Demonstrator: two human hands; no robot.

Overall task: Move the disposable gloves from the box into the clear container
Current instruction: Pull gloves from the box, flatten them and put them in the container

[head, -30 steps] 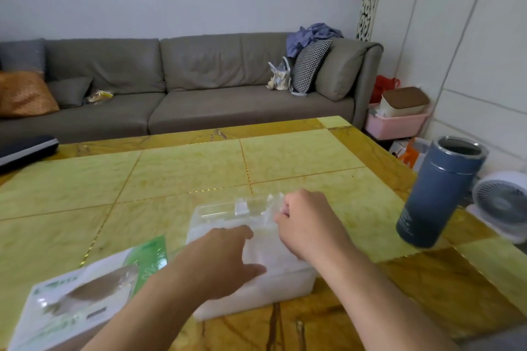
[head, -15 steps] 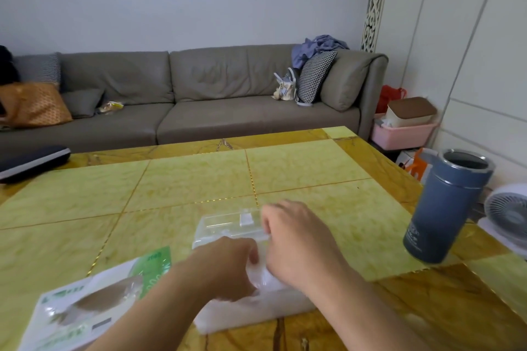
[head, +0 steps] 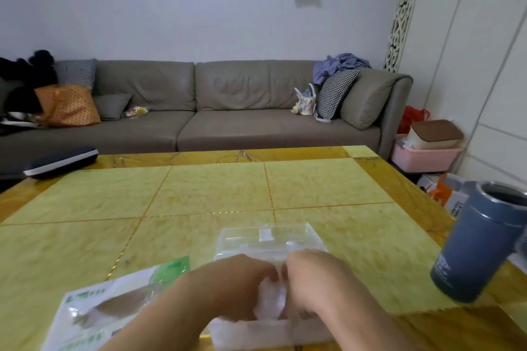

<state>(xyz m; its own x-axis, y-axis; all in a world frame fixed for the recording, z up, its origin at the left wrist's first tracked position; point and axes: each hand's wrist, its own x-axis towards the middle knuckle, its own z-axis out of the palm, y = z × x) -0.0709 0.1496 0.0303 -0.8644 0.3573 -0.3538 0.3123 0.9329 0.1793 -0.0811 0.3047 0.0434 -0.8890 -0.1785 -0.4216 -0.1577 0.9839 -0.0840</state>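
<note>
Two hands, left hand (head: 236, 285) and right hand (head: 313, 279), fingers curled, press one gloves wad (head: 271, 300) into one clear container (head: 271, 239); one box (head: 114, 310) lies left of it.

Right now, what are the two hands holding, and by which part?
Both the left hand and right hand press down on the wad of disposable gloves in the clear container; whether their fingers pinch it is hidden.
</note>
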